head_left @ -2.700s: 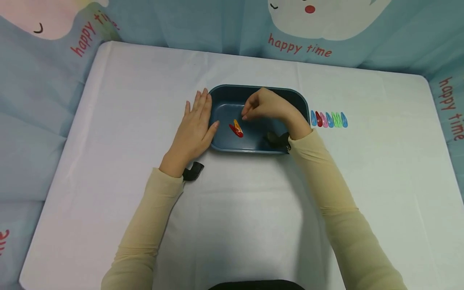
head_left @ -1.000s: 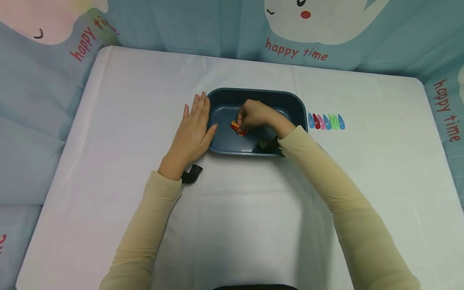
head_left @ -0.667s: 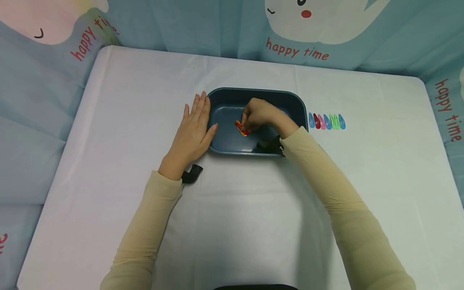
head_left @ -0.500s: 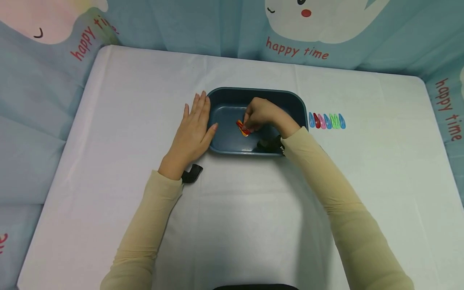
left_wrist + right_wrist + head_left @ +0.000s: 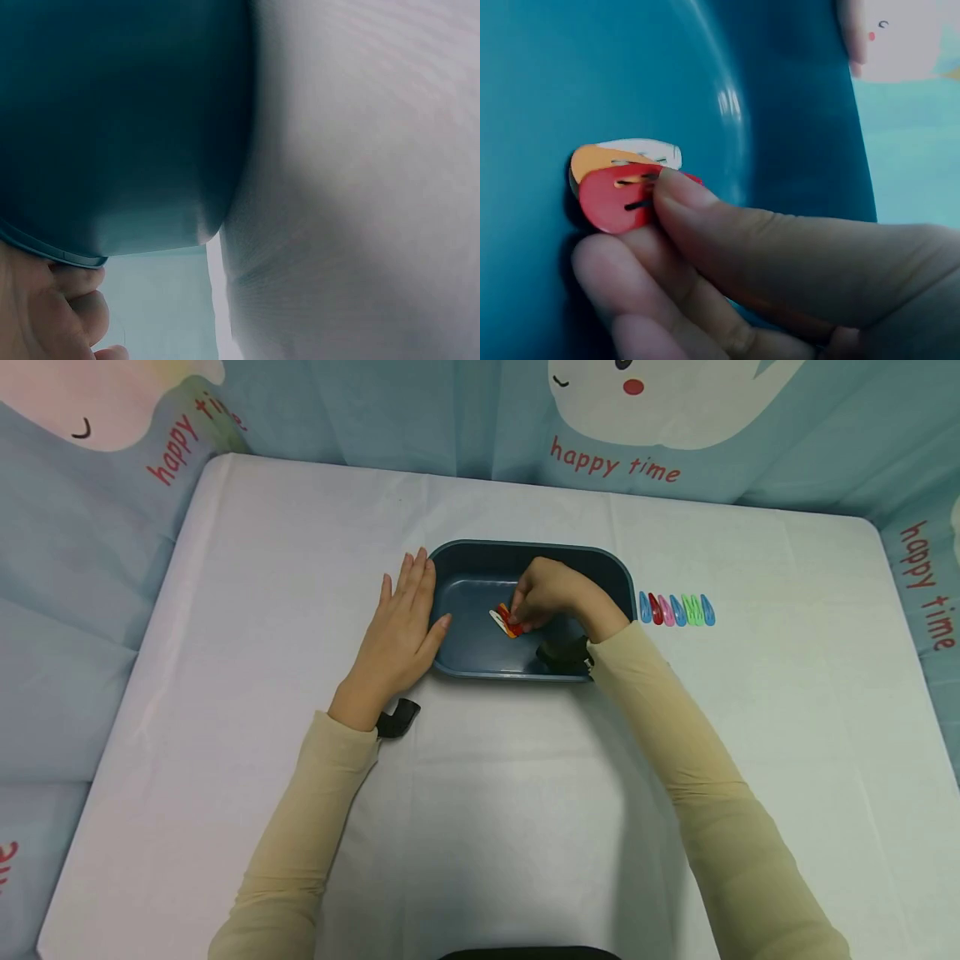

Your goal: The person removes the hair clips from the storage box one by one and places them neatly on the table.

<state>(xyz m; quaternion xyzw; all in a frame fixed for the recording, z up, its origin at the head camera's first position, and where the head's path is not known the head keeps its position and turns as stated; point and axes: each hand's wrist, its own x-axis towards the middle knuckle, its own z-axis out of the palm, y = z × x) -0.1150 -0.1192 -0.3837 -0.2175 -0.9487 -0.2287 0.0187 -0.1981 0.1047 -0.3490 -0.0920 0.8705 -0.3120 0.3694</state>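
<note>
Inside the dark blue tray [image 5: 468, 652], my right hand [image 5: 555, 593] pinches a red snap hair clip [image 5: 607, 206] between thumb and fingers. Behind the red clip, an orange hair clip [image 5: 591, 159] and a white one [image 5: 656, 148] overlap it in the right wrist view; whether the fingers also hold these cannot be told. My left hand [image 5: 397, 631] lies with straight fingers along the tray's left side. In the left wrist view its curved fingers show at the tray's rim, beside the outer wall.
Right of the tray, a row of blue, red, pink and green hair clips [image 5: 677, 609] lies on the white tablecloth [image 5: 780, 710]. A black wrist camera [image 5: 399, 718] sits under the left wrist, another [image 5: 562, 653] under the right. A printed curtain [image 5: 420, 418] surrounds the table.
My right hand has come down onto the clips, taken hold of the red one and shifted slightly right. A white clip now shows beside the orange one. The left hand stays at the tray.
</note>
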